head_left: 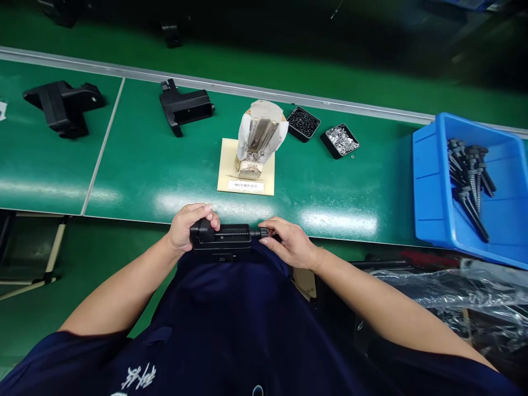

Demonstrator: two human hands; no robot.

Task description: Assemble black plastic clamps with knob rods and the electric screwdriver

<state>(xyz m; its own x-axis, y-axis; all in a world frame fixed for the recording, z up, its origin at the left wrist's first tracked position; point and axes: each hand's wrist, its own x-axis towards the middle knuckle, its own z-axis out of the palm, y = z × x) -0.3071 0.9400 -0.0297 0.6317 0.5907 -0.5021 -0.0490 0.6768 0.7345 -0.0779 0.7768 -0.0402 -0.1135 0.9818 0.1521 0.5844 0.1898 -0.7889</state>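
Note:
Close to my body, at the bench's near edge, is a black clamp-like part (233, 239) with a threaded rod lying in its slot. My left hand (186, 226) is wrapped round its left end, thumb on top. At the other end a black knob (263, 233) sticks out, pinched between the thumb and fingers of my right hand (293, 243). Ahead of my hands stands a fixture (263, 137), its upper part wrapped in worn whitish material, on a cream base plate (225, 168) with a printed label.
A similar black part (187, 105) lies at the back, another black part (68, 107) further left. Behind the fixture are a tray of small black screws (304, 122) and a tray of silver washers (341, 139). A blue bin (429, 181) with several black threaded bolts (472, 181) stands right.

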